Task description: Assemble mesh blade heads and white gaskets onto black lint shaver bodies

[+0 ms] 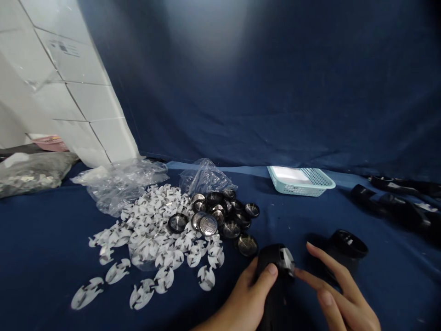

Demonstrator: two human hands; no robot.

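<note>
My left hand (248,294) is wrapped around a black tubular housing (270,255), its thumb pressed on the side near the end. A white plastic piece (286,259) sits in the housing's open end. Beside it, my right hand (344,294) has its fingers apart, one fingertip at the edge of the white piece; it grips nothing. Just behind the right hand stands another black cylindrical housing (349,246). To the left of my hands lie a heap of white plastic pieces (155,230) and a pile of round black caps with metal mesh (230,228).
A light-blue basket (299,189) with something white inside stands at the back. Clear plastic bags (119,179) lie behind the heap. More black parts (403,211) rest at the right. White boxes (79,92) are stacked at the left, near a filled bag (37,172). Blue cloth (275,82) hangs behind.
</note>
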